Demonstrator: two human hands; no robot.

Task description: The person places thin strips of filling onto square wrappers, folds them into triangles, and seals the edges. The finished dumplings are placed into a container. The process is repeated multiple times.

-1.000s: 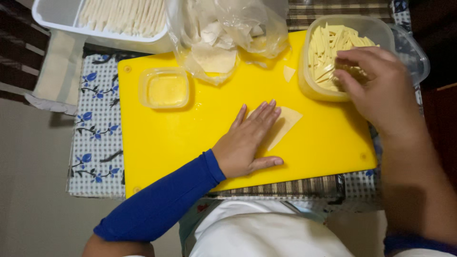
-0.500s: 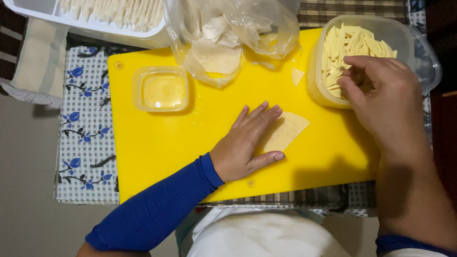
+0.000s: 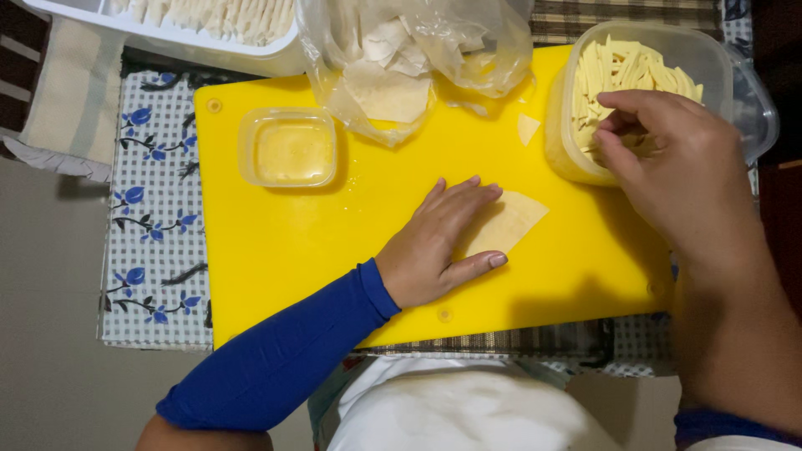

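Could drop or snap the thin pale yellow sticks (image 3: 622, 71) while lifting them out of the clear plastic tub (image 3: 710, 58), or nudge the flat pale square dough sheet (image 3: 510, 221) askew on the yellow plastic cutting board (image 3: 276, 250). Left hand (image 3: 434, 246) flat and spread open, pressing down on the sheet, holding nothing. Right hand (image 3: 668, 159) curled over the tub, fingertips (image 3: 610, 138) pinching among the sticks.

cutting board (image 3: 276, 250): yellow | sleeve (image 3: 276, 359): blue | tablecloth (image 3: 154, 234): white-grey check, blue flowers | wrapper (image 3: 505, 224): pale cream
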